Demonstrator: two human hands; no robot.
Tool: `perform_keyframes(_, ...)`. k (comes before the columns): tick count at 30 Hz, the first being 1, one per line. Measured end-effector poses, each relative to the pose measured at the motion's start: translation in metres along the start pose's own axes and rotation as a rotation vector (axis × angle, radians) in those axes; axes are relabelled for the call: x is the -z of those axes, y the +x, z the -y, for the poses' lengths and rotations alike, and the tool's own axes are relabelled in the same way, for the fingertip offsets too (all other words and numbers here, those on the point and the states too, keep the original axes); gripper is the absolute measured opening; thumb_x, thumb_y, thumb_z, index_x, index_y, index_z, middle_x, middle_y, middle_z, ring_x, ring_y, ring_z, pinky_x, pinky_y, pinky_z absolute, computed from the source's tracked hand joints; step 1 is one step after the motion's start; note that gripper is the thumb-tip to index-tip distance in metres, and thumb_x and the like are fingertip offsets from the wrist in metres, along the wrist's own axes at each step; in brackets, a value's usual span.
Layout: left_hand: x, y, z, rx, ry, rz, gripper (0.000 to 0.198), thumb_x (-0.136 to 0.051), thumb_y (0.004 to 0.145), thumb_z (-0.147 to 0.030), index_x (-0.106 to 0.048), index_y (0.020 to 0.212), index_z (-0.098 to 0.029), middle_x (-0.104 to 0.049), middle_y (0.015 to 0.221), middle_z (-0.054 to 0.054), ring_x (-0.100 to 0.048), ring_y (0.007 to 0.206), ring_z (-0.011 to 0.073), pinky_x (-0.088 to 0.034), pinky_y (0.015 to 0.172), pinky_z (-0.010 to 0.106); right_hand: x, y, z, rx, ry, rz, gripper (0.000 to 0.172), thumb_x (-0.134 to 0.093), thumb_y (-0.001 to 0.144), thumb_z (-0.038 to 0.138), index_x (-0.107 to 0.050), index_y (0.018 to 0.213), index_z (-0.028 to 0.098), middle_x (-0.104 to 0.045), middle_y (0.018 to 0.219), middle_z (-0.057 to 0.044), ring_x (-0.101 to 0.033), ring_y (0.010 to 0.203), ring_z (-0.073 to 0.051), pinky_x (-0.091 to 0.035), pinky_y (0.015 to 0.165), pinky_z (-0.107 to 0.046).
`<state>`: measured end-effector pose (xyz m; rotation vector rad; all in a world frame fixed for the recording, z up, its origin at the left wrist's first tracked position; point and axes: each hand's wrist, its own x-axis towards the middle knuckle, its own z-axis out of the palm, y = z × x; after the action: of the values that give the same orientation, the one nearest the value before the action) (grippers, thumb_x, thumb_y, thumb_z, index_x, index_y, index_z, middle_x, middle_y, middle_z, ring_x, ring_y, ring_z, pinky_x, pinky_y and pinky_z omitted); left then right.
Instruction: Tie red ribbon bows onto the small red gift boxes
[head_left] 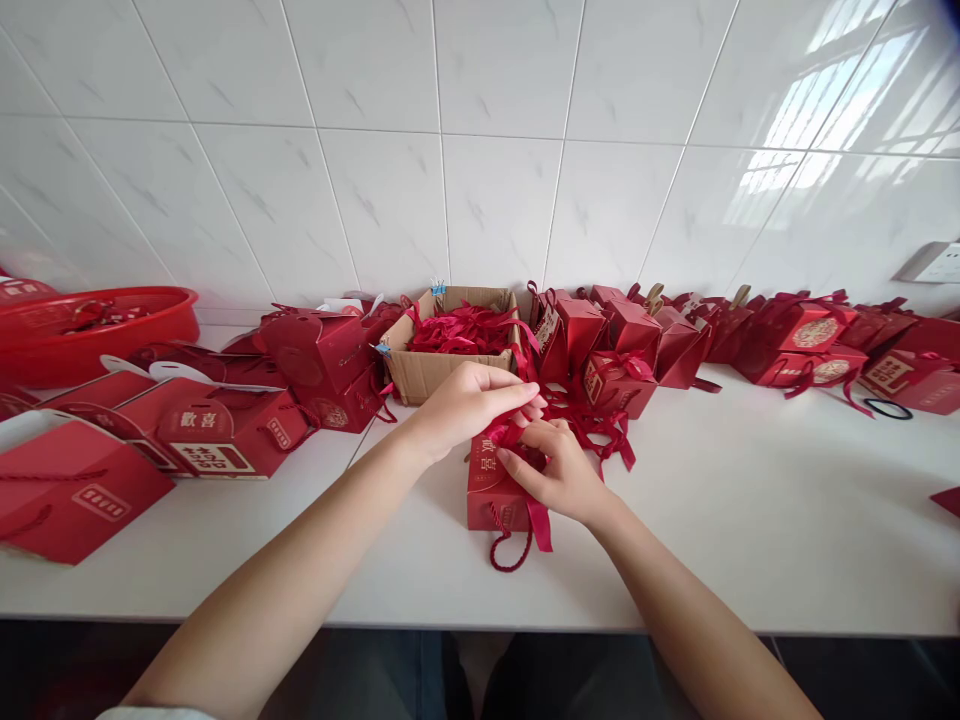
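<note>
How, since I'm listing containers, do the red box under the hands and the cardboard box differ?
The red box has printed characters; the cardboard box looks plain brown. The red box has a cord loop; the cardboard box has blue clips. The cardboard box stands nearer the wall than the red box. Both rest on the white table.

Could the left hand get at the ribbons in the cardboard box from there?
Probably yes: the cardboard box stands open just beyond the left hand, and the heaped ribbons lie uncovered, though that hand seems busy above the red gift box.
</note>
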<state>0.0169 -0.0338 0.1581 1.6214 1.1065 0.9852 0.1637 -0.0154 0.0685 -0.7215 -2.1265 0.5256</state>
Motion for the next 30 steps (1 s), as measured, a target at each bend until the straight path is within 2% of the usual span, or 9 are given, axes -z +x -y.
perform_keyframes(3, 0.002, 0.004, 0.01, -0.081, -0.014, 0.042, 0.026, -0.061, 0.08, -0.039, -0.071, 0.09, -0.018, -0.072, 0.096, 0.007, -0.065, 0.095, 0.0189, -0.05, 0.085, 0.031, -0.003, 0.0, -0.002, -0.07, 0.115, -0.021, 0.043, -0.049, 0.089, 0.037, -0.035, 0.053, 0.019, -0.04, 0.054, 0.002, -0.034, 0.052, -0.01, -0.029, 0.054, -0.027)
perform_keyframes(7, 0.011, 0.0, 0.035, -0.15, 0.128, -0.124, 0.031, -0.064, 0.077, -0.043, -0.066, 0.099, -0.021, -0.068, 0.107, 0.006, -0.06, 0.106, 0.0201, -0.046, 0.093, 0.033, -0.005, 0.001, -0.006, -0.117, 0.276, -0.015, 0.042, -0.047, 0.091, 0.041, -0.041, 0.056, 0.019, -0.044, 0.056, 0.0, -0.038, 0.053, -0.011, -0.03, 0.051, -0.026)
perform_keyframes(10, 0.016, -0.005, 0.054, -0.133, 0.3, -0.113, 0.035, -0.069, 0.072, -0.045, -0.066, 0.097, -0.021, -0.068, 0.104, 0.005, -0.061, 0.101, 0.0204, -0.045, 0.092, 0.033, -0.004, 0.001, -0.008, -0.122, 0.309, -0.002, 0.048, -0.044, 0.092, 0.043, -0.031, 0.053, 0.019, -0.033, 0.053, 0.002, -0.03, 0.051, -0.01, -0.025, 0.048, -0.026)
perform_keyframes(13, 0.015, -0.009, 0.066, -0.147, 0.329, -0.071, 0.029, -0.069, 0.072, -0.043, -0.07, 0.089, -0.019, -0.07, 0.092, 0.003, -0.063, 0.089, 0.0178, -0.047, 0.084, 0.029, -0.002, 0.001, -0.009, -0.145, 0.341, 0.011, 0.049, -0.043, 0.093, 0.044, -0.028, 0.054, 0.019, -0.028, 0.054, 0.002, -0.026, 0.052, -0.009, -0.023, 0.048, -0.026)
perform_keyframes(17, 0.01, -0.009, 0.076, -0.219, 0.244, -0.173, 0.022, -0.07, 0.073, -0.038, -0.072, 0.08, -0.017, -0.072, 0.084, 0.005, -0.064, 0.082, 0.0164, -0.05, 0.078, 0.028, -0.002, 0.0, -0.009, -0.211, 0.391, 0.006, 0.051, -0.045, 0.091, 0.048, -0.027, 0.053, 0.018, -0.026, 0.053, 0.003, -0.025, 0.051, -0.008, -0.022, 0.046, -0.025)
perform_keyframes(19, 0.006, -0.01, 0.081, -0.258, 0.188, -0.228, 0.02, -0.07, 0.073, -0.036, -0.072, 0.076, -0.017, -0.072, 0.085, 0.006, -0.065, 0.081, 0.0164, -0.052, 0.077, 0.027, -0.002, -0.001, -0.007, -0.262, 0.411, -0.011, 0.05, -0.048, 0.089, 0.049, -0.034, 0.053, 0.018, -0.031, 0.053, 0.003, -0.029, 0.05, -0.008, -0.024, 0.046, -0.024)
perform_keyframes(23, 0.0, -0.013, 0.09, -0.289, 0.139, -0.288, 0.017, -0.069, 0.075, -0.034, -0.072, 0.078, -0.018, -0.073, 0.086, 0.005, -0.066, 0.082, 0.016, -0.053, 0.08, 0.027, -0.003, -0.001, -0.004, -0.327, 0.49, -0.06, 0.036, -0.054, 0.086, 0.048, -0.054, 0.069, 0.017, -0.057, 0.068, -0.002, -0.052, 0.064, -0.013, -0.041, 0.057, -0.025)
perform_keyframes(26, -0.003, -0.017, 0.094, -0.269, 0.157, -0.318, 0.017, -0.066, 0.078, -0.034, -0.071, 0.083, -0.019, -0.073, 0.088, 0.005, -0.067, 0.084, 0.0161, -0.053, 0.082, 0.028, -0.006, -0.002, -0.005, -0.323, 0.592, -0.118, 0.028, -0.06, 0.083, 0.045, -0.049, 0.08, 0.02, -0.062, 0.073, -0.002, -0.059, 0.069, -0.015, -0.044, 0.061, -0.026)
perform_keyframes(30, -0.005, -0.02, 0.096, -0.255, 0.165, -0.312, 0.018, -0.063, 0.08, -0.035, -0.069, 0.084, -0.018, -0.073, 0.09, 0.005, -0.066, 0.087, 0.016, -0.052, 0.083, 0.027, -0.009, -0.002, -0.007, -0.311, 0.601, -0.194, 0.033, -0.064, 0.081, 0.039, -0.036, 0.08, 0.022, -0.059, 0.064, 0.003, -0.056, 0.061, -0.013, -0.04, 0.057, -0.024)
